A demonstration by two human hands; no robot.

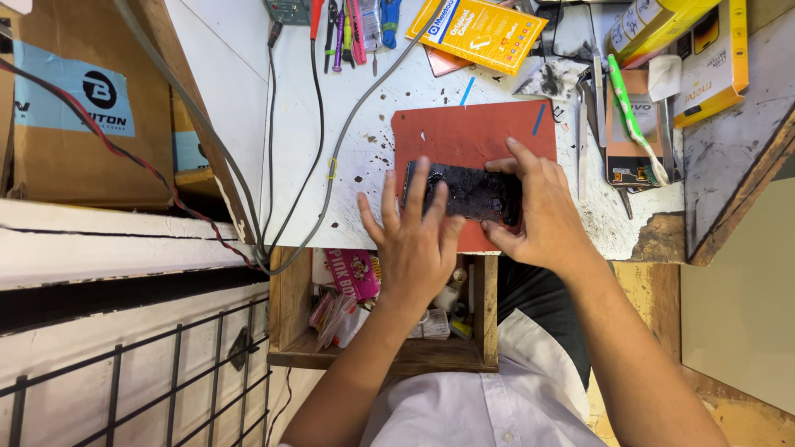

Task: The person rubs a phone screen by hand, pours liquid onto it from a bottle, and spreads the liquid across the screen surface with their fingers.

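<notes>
phone [476, 192] lies flat on a red mat [464, 132] at the bench's [364, 124] near edge, above an open drawer [286, 306]. left hand [411, 240] is open, fingers spread, fingertips pressing the phone's left end. right hand [542, 207] grips the phone's right end, thumb underneath. tweezers [582, 141] and a green toothbrush [633, 120] lie toward the right edge; cables [319, 149] run along the left.

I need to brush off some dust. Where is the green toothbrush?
In the head view, the green toothbrush lies at the bench's right side, across a small box, right of the red mat.
</notes>
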